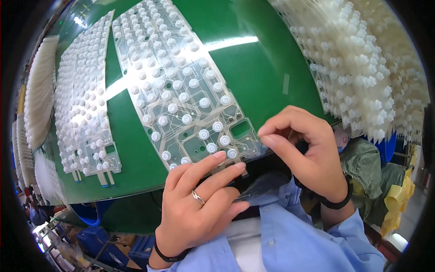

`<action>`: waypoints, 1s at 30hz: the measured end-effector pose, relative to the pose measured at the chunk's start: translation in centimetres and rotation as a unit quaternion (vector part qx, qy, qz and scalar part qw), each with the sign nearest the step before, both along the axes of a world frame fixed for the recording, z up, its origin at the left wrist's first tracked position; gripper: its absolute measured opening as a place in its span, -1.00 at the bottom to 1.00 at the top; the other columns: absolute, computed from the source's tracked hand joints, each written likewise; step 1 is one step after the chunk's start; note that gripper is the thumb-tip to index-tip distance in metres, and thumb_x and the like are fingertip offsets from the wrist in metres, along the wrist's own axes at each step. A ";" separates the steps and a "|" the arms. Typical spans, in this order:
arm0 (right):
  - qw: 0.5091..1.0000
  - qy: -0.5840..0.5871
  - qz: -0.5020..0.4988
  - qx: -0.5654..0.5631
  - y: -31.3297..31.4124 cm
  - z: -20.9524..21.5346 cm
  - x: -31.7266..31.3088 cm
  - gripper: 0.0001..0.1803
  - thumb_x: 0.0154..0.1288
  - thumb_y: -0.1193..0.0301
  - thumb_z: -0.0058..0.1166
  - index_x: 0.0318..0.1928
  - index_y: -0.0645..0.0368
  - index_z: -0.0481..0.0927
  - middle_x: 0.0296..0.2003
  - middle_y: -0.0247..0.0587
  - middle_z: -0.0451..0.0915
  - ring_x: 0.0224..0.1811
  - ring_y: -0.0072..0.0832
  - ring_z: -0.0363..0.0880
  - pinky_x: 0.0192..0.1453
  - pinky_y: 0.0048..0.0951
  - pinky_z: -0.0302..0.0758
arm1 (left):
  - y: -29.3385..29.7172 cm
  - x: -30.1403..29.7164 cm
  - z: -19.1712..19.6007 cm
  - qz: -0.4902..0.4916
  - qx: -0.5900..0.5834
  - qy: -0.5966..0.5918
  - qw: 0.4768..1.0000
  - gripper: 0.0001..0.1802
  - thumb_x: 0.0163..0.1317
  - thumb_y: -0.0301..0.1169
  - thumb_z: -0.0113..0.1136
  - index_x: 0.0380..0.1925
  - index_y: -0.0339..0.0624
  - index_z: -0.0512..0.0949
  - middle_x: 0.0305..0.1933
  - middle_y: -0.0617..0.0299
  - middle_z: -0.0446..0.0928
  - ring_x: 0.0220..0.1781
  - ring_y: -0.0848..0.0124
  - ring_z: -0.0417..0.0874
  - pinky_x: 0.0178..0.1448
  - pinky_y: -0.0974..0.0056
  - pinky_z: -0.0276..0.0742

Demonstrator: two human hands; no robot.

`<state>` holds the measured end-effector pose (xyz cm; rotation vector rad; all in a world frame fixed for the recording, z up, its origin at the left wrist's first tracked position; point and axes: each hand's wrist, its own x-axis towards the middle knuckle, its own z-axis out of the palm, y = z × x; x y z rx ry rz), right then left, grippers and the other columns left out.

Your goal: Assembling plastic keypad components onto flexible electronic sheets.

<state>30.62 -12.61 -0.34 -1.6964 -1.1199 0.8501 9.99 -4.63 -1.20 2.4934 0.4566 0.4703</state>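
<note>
A clear keyboard membrane sheet (pixel 174 97), with rows of white rubber domes and fine printed traces, lies slanted on the green tabletop. My left hand (pixel 199 204), with a ring on one finger, lies over its near edge. The fingers are stretched out, two tips touching the sheet next to the lowest domes and the flat tail. By the sheet's near right corner is my right hand (pixel 312 152), thumb and forefinger pinched together. Anything between those tips is too small to make out. Two small dark round spots (pixel 234 117) show on the sheet near the rectangular cutout.
Another domed membrane sheet (pixel 86 104) lies to the left. Thick stacks of such sheets stand at the far left (pixel 41 95) and at the right (pixel 349 68). The green table (pixel 253 27) ends just before my body. Blue bins (pixel 97 245) sit below at the left.
</note>
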 end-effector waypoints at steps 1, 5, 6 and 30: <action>1.000 -0.002 0.005 -0.017 0.3 0.0 0.0 -0.95 0.26 0.58 0.18 -0.27 0.26 0.64 -0.44 -0.31 0.53 -0.54 -0.68 0.38 -0.50 -0.60 0.28 | 0.0 -0.2 -0.5 -0.004 -0.008 0.004 1.000 -0.73 0.07 -0.14 0.38 -0.52 -0.07 0.57 0.02 0.27 0.69 0.19 0.12 0.58 0.06 0.12 0.39; 0.999 -0.007 0.004 -0.051 0.6 -0.1 -0.2 -0.97 0.24 0.59 0.18 -0.29 0.28 0.64 -0.47 -0.30 0.51 -0.59 -0.68 0.31 -0.52 -0.56 0.22 | 0.4 -0.4 -0.8 -0.016 -0.023 0.015 0.999 -0.74 0.05 -0.15 0.39 -0.53 -0.04 0.57 0.04 0.29 0.69 0.20 0.16 0.58 0.06 0.15 0.37; 0.999 -0.011 0.003 -0.053 0.6 -0.1 -0.2 -0.97 0.24 0.59 0.18 -0.30 0.28 0.64 -0.48 -0.29 0.51 -0.60 -0.68 0.30 -0.53 -0.56 0.21 | 0.4 -0.5 -0.9 -0.016 -0.028 0.014 0.999 -0.75 0.04 -0.15 0.39 -0.53 -0.03 0.57 0.05 0.30 0.69 0.20 0.16 0.57 0.05 0.16 0.37; 0.997 -0.041 -0.001 -0.059 0.6 -0.5 -0.4 -0.93 0.21 0.62 0.20 -0.28 0.28 0.67 -0.42 -0.40 0.53 -0.56 -0.82 0.28 -0.50 -0.71 0.14 | 0.4 -0.6 -1.4 -0.016 -0.030 0.011 0.999 -0.75 0.05 -0.14 0.38 -0.54 0.01 0.56 0.08 0.32 0.68 0.20 0.19 0.57 0.06 0.16 0.33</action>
